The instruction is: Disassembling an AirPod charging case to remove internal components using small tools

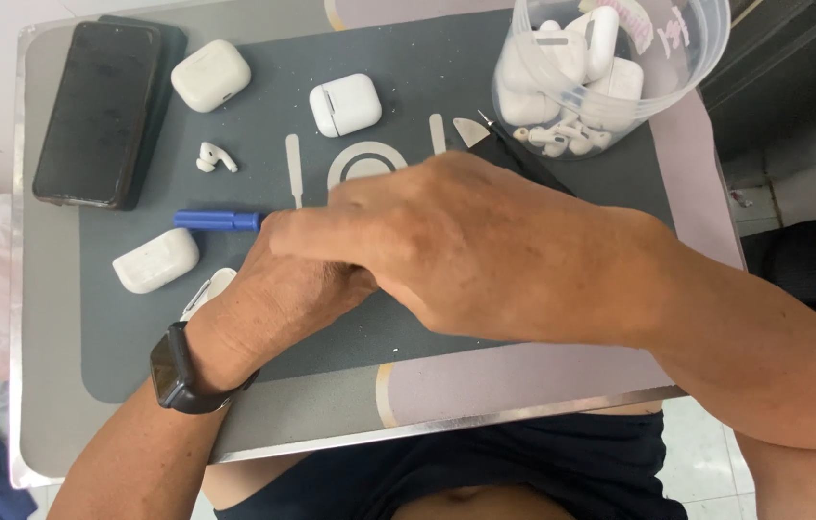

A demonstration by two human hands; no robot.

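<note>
Table: grey top with metal edge; a dark grey work mat is laid across it.
Right hand: laid over the left hand at the mat's centre; fingers curled downward; what is grasped beneath cannot be told; a black tool projects from behind the knuckles toward the tub.
Left hand: placed under the right hand; fingers clenched at the end of a blue handle lying on the mat; a black watch is worn at the wrist.
Phone: black, face up, at the table's far left corner.
Plastic tub: clear, at the far right; filled with white earbud parts.
Charging cases: three white units on the mat; one beside the phone; one at the centre top; one below the blue handle.
Earbud: white, single, lying between the upper cases and the blue handle.
</note>
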